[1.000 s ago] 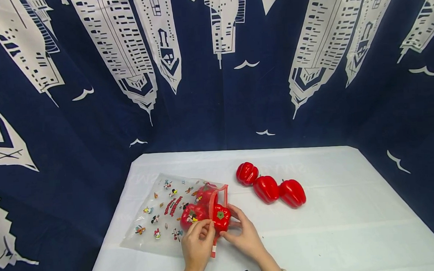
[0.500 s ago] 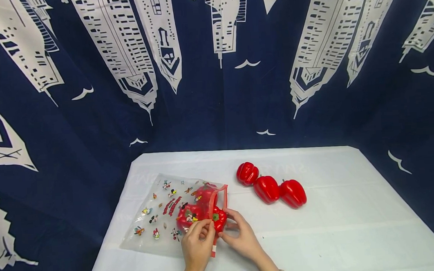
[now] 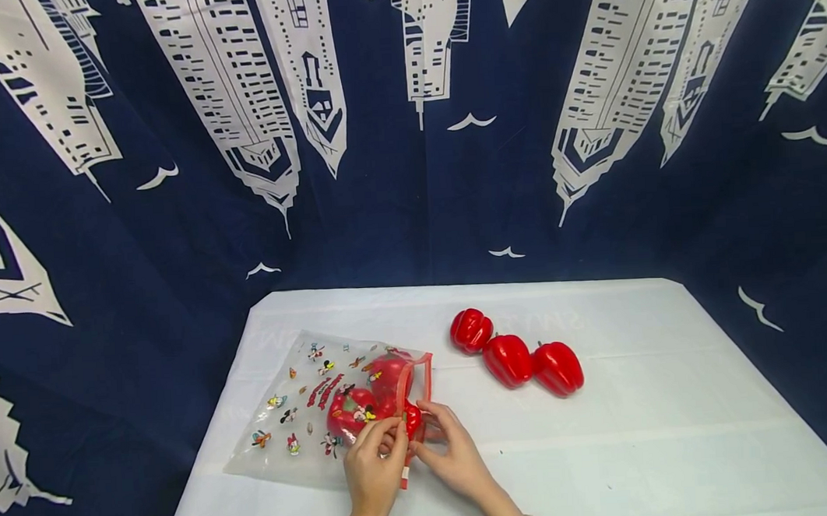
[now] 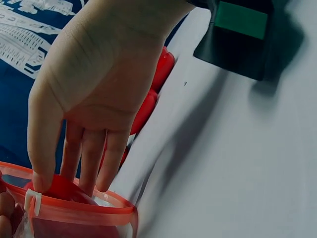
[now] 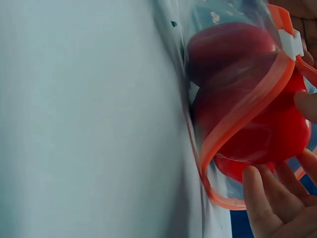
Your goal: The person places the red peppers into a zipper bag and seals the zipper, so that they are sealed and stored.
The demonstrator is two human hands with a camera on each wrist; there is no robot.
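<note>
Skyline curtain (image 3: 407, 134); cartoon-printed bag (image 3: 309, 408), lettering illegible

Reds on white, navy behind.
Clear cartoon-print zip bag (image 3: 316, 407) (orange-red rim), glossy red plastic peppers (image 3: 508, 360), white tablecloth (image 3: 640, 433), navy skyline-print curtain (image 3: 407, 134).

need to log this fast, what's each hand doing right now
Left hand: pinches the red rim of the zip bag.
Right hand: fingers press the red pepper into the bag's mouth.

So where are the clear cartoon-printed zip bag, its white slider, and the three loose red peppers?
Clear cartoon-printed zip bag (image 3: 302, 408), head view, printed middle.
White slider (image 5: 292, 43), right wrist view, clip body.
Loose red peppers (image 3: 507, 360), head view, middle pepper.
</note>
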